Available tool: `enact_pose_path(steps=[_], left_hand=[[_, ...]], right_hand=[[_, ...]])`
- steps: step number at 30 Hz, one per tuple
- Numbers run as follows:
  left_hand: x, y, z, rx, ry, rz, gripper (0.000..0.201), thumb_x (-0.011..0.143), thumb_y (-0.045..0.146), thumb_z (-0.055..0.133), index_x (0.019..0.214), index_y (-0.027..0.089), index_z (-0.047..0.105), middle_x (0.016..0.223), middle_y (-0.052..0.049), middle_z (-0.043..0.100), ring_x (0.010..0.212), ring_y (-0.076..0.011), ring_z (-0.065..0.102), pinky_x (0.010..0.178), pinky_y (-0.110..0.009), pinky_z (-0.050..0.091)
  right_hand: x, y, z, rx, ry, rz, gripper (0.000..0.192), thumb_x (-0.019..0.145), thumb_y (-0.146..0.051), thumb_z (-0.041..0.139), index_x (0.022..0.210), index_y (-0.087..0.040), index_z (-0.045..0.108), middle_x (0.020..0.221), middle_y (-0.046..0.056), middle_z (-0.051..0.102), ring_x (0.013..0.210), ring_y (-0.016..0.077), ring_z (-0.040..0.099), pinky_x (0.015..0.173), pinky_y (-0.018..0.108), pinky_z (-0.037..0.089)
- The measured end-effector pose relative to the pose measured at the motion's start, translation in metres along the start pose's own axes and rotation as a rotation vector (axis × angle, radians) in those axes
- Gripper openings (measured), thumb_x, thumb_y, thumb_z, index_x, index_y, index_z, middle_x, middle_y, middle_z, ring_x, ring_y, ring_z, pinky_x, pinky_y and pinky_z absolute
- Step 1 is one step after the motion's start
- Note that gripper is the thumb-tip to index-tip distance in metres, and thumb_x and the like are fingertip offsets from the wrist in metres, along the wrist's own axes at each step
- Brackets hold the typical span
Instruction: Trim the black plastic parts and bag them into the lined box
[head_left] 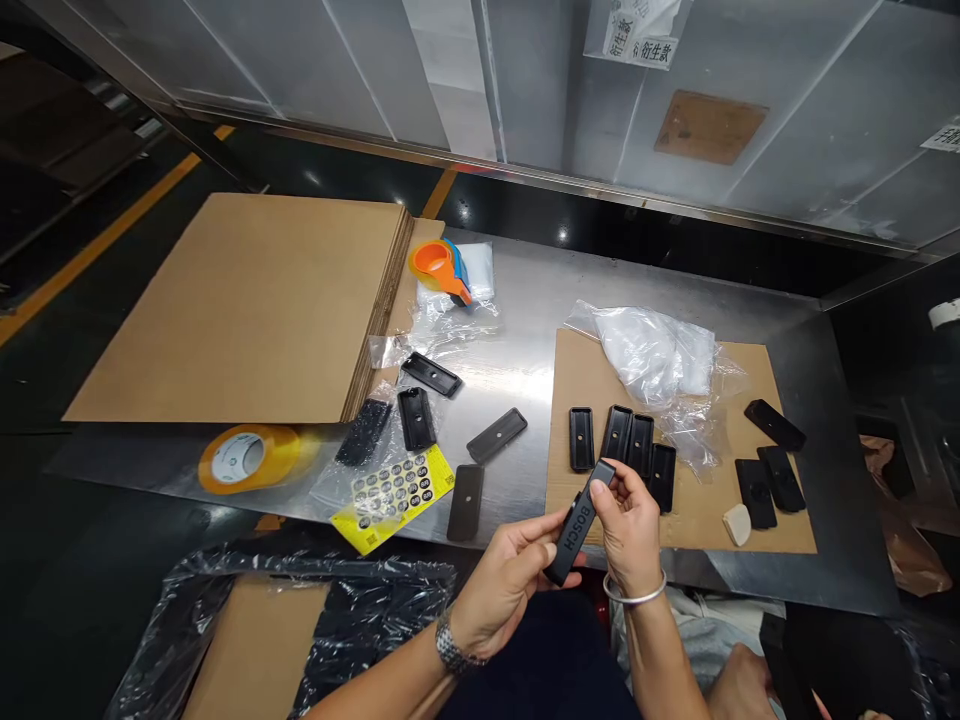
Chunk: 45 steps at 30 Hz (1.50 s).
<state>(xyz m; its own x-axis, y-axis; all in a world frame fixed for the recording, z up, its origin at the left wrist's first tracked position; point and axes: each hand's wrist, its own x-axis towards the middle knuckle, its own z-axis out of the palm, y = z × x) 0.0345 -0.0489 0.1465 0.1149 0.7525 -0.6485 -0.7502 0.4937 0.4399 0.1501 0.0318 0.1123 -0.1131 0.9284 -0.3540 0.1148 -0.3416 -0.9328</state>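
both hands, left hand [499, 585] and right hand [628, 525], grip a flat black plastic plate marked bosch [578, 523] near the steel table's [525, 330] edge. more black plates [628, 445] lie on a brown cardboard sheet [697, 520] just beyond, beside a crumpled clear plastic bag [660, 365].

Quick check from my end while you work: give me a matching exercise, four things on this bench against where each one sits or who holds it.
Things:
1. black BOSCH part
2. tape roll
3. yellow sticker sheet
4. orange tape dispenser

Places:
A. at the near left edge of the metal table, in front of the cardboard stack
B. at the far right corner of the cardboard stack, by clear plastic
C. held between the left hand and the right hand
D. on the table's near edge, left of the hands, partly under a clear bag

Pairs: 1-C, 2-A, 3-D, 4-B
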Motion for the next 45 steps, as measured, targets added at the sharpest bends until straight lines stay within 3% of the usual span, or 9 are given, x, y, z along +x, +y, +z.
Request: enact_pose_path(steps=[8,16,19,26,33,35,38,42,45], left_hand=[[0.002,-0.002,0.000,-0.034,0.082,-0.033,0.036,0.070,0.025,0.061,0.104,0.013,0.062,0.094,-0.012,0.064,0.080,-0.0211,0.060,0.074,-0.040,0.047],[0.002,0.001,0.002,-0.047,0.056,-0.052,0.039,0.072,0.034,0.060,0.105,0.013,0.061,0.092,-0.013,0.064,0.086,-0.0239,0.059,0.075,-0.040,0.046],[0.002,0.000,0.000,0.002,0.096,-0.019,0.039,0.072,0.034,0.060,0.106,0.015,0.060,0.089,-0.011,0.064,0.084,-0.0225,0.059,0.075,-0.040,0.046],[-0.001,0.000,-0.011,-0.010,-0.059,-0.014,0.047,0.070,0.024,0.064,0.116,0.019,0.053,0.113,-0.012,0.056,0.100,-0.0244,0.054,0.084,-0.042,0.043],[-0.002,-0.001,-0.020,0.173,-0.040,0.055,0.055,0.067,0.019,0.064,0.120,0.022,0.049,0.126,-0.010,0.047,0.118,-0.0260,0.039,0.092,-0.039,0.037],[0.001,-0.003,-0.027,0.288,-0.007,0.089,0.052,0.071,0.021,0.060,0.121,0.021,0.047,0.124,-0.010,0.050,0.116,-0.0244,0.041,0.094,-0.038,0.034],[0.013,-0.015,-0.047,0.548,0.140,0.222,0.047,0.076,0.028,0.054,0.121,0.019,0.047,0.123,-0.010,0.050,0.113,-0.0230,0.043,0.096,-0.036,0.032],[0.040,-0.042,-0.087,0.922,0.388,0.391,0.047,0.078,0.031,0.049,0.122,0.015,0.045,0.121,-0.012,0.049,0.114,-0.0240,0.042,0.098,-0.037,0.029],[0.060,-0.058,-0.117,1.174,0.531,0.400,0.043,0.081,0.025,0.039,0.122,0.014,0.045,0.112,-0.013,0.052,0.104,-0.0237,0.049,0.092,-0.035,0.035]], right_hand=[[-0.003,0.001,0.002,-0.045,-0.029,-0.005,0.036,0.070,-0.037,0.062,0.098,-0.017,0.053,0.072,0.001,0.055,0.062,0.0117,0.051,0.056,0.024,0.044],[0.002,0.010,0.002,0.052,-0.029,0.028,0.035,0.069,-0.038,0.063,0.095,-0.016,0.055,0.072,0.000,0.054,0.063,0.0117,0.050,0.057,0.024,0.044],[0.004,0.014,0.003,0.056,-0.031,0.026,0.036,0.069,-0.037,0.063,0.096,-0.016,0.055,0.073,0.001,0.054,0.064,0.0115,0.049,0.058,0.024,0.044],[0.012,0.021,0.009,0.204,-0.075,0.148,0.035,0.066,-0.038,0.064,0.092,-0.016,0.056,0.072,0.001,0.053,0.060,0.0103,0.048,0.051,0.021,0.043],[0.016,0.023,0.018,0.325,-0.185,0.242,0.029,0.071,-0.041,0.058,0.086,-0.016,0.055,0.068,0.000,0.054,0.055,0.0087,0.048,0.050,0.019,0.040],[0.019,0.031,0.021,0.216,-0.184,0.208,0.031,0.073,-0.043,0.055,0.090,-0.017,0.053,0.072,0.000,0.056,0.058,0.0100,0.051,0.053,0.021,0.042],[0.027,0.051,0.030,-0.193,-0.152,0.105,0.037,0.075,-0.047,0.048,0.095,-0.017,0.050,0.076,0.002,0.058,0.065,0.0133,0.054,0.056,0.024,0.044],[0.040,0.084,0.058,-0.534,-0.127,0.054,0.040,0.066,-0.046,0.057,0.091,-0.015,0.052,0.084,0.008,0.058,0.076,0.0202,0.056,0.069,0.031,0.043],[0.047,0.100,0.083,-0.702,-0.155,0.031,0.040,0.066,-0.043,0.060,0.090,-0.012,0.054,0.090,0.014,0.057,0.085,0.0259,0.055,0.075,0.035,0.040]])
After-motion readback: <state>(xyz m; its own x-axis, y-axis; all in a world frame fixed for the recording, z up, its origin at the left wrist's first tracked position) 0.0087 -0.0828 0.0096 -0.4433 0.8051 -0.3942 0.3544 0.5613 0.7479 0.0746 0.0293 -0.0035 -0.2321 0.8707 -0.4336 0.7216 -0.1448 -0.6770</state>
